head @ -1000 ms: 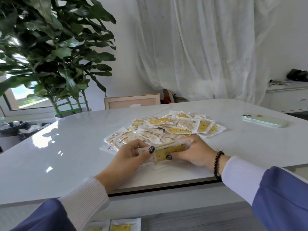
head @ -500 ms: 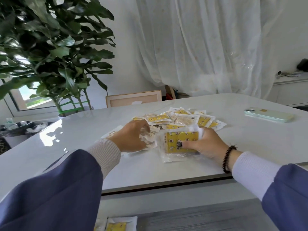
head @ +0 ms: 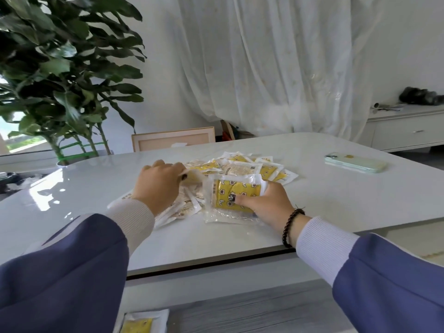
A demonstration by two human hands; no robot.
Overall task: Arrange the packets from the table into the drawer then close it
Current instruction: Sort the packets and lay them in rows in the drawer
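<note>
A pale, glossy table fills the middle of a bright room, with a sheer white curtain behind it and a large leafy plant at the far left. The loose pile of yellow-and-clear packets lies near the table's middle. The right hand clamps a gathered stack of packets stood on edge on the tabletop, thumb across the near face and fingers behind, probably to keep the slippery sachets squared up while more are added. The left hand rests palm-down on the left part of the pile, fingers curled over a packet; whether it has truly pinched one I cannot tell, since the fingertips are mostly hidden. At the bottom edge, below the table's near rim, a packet in the drawer shows that some are already stowed; most remain on the table. A phone lies well apart at the far right, clear of the work. A wooden frame leans beyond the far edge. Nothing blocks the way down to the drawer.
</note>
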